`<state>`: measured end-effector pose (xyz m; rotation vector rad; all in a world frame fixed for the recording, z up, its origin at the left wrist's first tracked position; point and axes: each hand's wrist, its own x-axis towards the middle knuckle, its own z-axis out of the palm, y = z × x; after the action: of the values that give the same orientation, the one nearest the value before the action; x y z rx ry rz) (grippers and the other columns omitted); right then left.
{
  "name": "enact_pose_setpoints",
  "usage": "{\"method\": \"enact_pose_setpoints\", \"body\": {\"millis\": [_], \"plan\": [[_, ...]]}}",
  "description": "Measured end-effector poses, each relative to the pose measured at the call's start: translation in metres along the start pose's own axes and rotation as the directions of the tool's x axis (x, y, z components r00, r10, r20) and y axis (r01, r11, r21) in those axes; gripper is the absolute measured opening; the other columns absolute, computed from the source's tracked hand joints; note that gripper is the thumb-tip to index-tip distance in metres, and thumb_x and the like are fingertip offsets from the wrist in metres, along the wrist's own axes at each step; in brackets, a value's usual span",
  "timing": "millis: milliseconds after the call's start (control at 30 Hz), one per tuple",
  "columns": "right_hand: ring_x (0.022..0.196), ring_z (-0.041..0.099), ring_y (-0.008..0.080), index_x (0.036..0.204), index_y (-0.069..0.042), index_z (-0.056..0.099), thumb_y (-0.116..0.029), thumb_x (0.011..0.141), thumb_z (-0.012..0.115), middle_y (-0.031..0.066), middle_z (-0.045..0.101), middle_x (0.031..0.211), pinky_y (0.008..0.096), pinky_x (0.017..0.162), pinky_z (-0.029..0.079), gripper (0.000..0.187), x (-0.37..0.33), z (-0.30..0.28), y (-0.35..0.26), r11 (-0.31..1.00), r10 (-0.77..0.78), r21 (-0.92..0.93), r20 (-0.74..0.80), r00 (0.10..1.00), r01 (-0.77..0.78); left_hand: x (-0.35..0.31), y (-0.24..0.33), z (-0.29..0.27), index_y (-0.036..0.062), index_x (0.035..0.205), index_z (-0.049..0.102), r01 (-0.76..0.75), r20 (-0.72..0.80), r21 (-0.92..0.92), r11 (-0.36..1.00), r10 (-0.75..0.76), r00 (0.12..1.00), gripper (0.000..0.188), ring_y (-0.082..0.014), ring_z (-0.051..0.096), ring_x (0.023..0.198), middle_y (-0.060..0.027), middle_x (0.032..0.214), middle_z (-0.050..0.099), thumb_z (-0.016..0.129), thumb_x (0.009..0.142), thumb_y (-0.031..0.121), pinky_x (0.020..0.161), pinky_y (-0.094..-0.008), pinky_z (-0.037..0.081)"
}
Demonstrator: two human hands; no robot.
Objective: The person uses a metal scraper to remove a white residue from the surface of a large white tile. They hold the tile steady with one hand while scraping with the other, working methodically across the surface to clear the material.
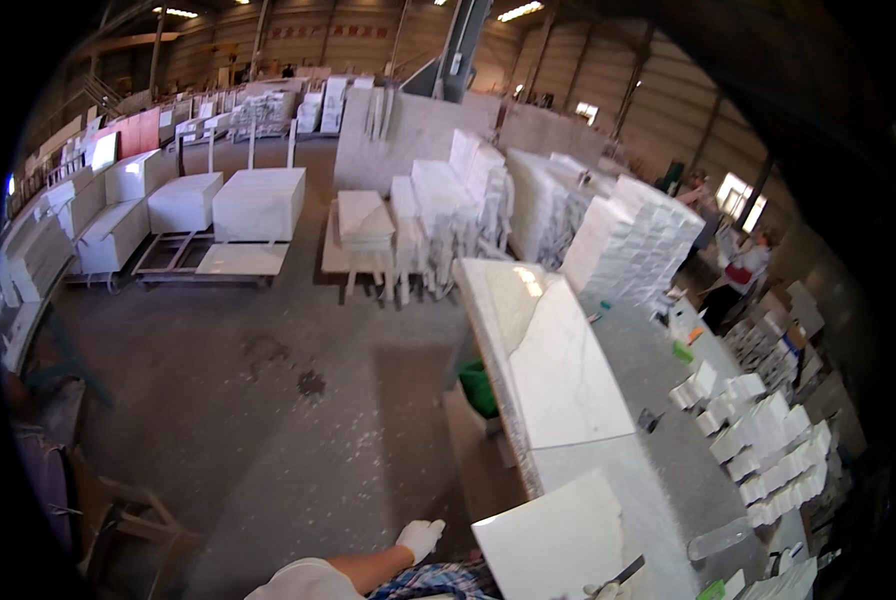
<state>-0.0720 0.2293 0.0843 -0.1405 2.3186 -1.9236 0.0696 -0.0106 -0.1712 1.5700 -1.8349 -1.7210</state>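
My left hand (pixel 421 539), in a white glove, hangs over the floor beside the bench, its fingers curled in with nothing seen in them. My right hand (pixel 605 592) shows only in part at the lower edge, also in a white glove. It is closed on a dark, narrow flat-bladed tool (pixel 630 570), whose exact kind I cannot make out. Under that hand lies a white stone slab (pixel 543 535), tilted across the bench end with its left corner past the bench edge. Farther along the bench lies another white veined slab (pixel 573 385).
Stacked white tiles (pixel 633 235) stand at the bench's far end, and small white pieces (pixel 768 440) line its right side. A green-lined bin (pixel 478 390) sits beneath the left edge. Pallets of white slabs (pixel 258 205) stand across the floor. A person (pixel 743 275) is at the right.
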Motion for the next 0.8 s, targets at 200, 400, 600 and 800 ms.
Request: {"method": "enact_pose_setpoints", "body": {"millis": [200, 400, 600, 800], "plan": [[0.074, 0.059, 0.0304, 0.133, -0.006, 0.043, -0.040, 0.107, 0.047, 0.0120, 0.056, 0.098, 0.0477, 0.055, 0.054, 0.044, 0.008, 0.006, 0.030, 0.886, 0.376, 0.173, 0.276, 0.885, -0.430, 0.003, -0.009, 0.004, -0.0008, 0.092, 0.075, 0.089, -0.004, -0.071, 0.994, -0.089, 0.996, 0.057, -0.0325, 0.070, 0.083, -0.0208, 0.085, 0.073, 0.048, 0.098, 0.049, 0.081, -0.0426, 0.052], [0.080, 0.061, 0.0201, 0.132, -0.004, 0.044, -0.024, 0.106, 0.050, 0.0087, 0.057, 0.094, 0.0386, 0.055, 0.052, 0.033, 0.010, 0.027, 0.008, 0.996, -0.085, 0.005, 0.205, 0.975, 0.086, 0.021, -0.029, 0.020, -0.0026, 0.089, 0.073, 0.055, -0.006, -0.131, 0.990, -0.056, 0.998, 0.058, -0.0331, 0.069, 0.084, -0.0217, 0.088, 0.073, 0.050, 0.098, 0.050, 0.081, -0.0419, 0.052], [0.051, 0.042, 0.0060, 0.109, -0.005, 0.054, -0.016, 0.106, 0.048, 0.0019, 0.057, 0.068, 0.0229, 0.046, 0.036, 0.013, 0.012, 0.037, 0.031, 0.989, -0.036, 0.142, -0.050, 0.998, 0.043, 0.010, -0.007, 0.014, -0.0026, 0.090, 0.073, 0.249, 0.007, -0.319, 0.915, -0.260, 0.966, 0.048, -0.0235, 0.063, 0.067, -0.0143, 0.080, 0.070, 0.055, 0.097, 0.042, 0.066, -0.0387, 0.050], [0.057, 0.051, 0.0091, 0.105, -0.001, 0.051, -0.016, 0.107, 0.047, 0.0101, 0.062, 0.080, 0.0231, 0.051, 0.042, 0.016, 0.008, 0.020, 0.020, 0.959, -0.002, 0.285, 0.042, 0.999, -0.010, 0.008, 0.010, 0.009, 0.0029, 0.088, 0.069, 0.226, 0.018, -0.421, 0.878, -0.241, 0.970, 0.040, -0.0158, 0.046, 0.046, -0.0058, 0.065, 0.057, 0.059, 0.099, 0.040, 0.041, -0.0332, 0.036]]}}
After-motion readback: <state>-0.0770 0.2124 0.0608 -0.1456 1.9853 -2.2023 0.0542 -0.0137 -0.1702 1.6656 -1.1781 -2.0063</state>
